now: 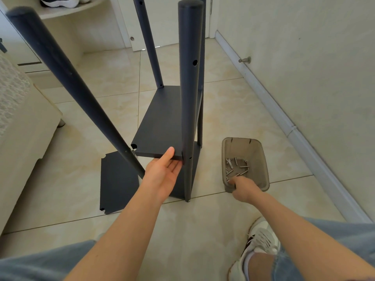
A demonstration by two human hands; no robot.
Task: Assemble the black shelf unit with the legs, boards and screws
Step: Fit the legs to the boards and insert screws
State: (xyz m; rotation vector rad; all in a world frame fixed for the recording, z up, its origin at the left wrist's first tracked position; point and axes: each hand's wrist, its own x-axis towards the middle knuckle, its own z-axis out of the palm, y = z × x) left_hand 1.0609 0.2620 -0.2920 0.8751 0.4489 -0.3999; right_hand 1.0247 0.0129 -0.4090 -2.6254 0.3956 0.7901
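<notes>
The black shelf unit stands on the tiled floor with several upright legs; the nearest leg [189, 82] rises at centre. A black board [162, 122] sits between the legs, raised above the floor. My left hand [165, 171] holds up its near edge, thumb on top and fingers beneath. Another leg [67, 78] leans at the left, by the board's notched corner. A loose black board [118, 179] lies flat on the floor. My right hand [243, 188] reaches into a clear plastic bin [261, 159] holding several silver screws [237, 167]; its fingertips are among them, and whether they pinch one is hidden.
A wall and white baseboard [284, 118] run along the right. A cream sofa [20, 128] stands at the left. White cabinet doors [121, 27] are at the back. My white sneaker [261, 238] rests on the floor at the lower right.
</notes>
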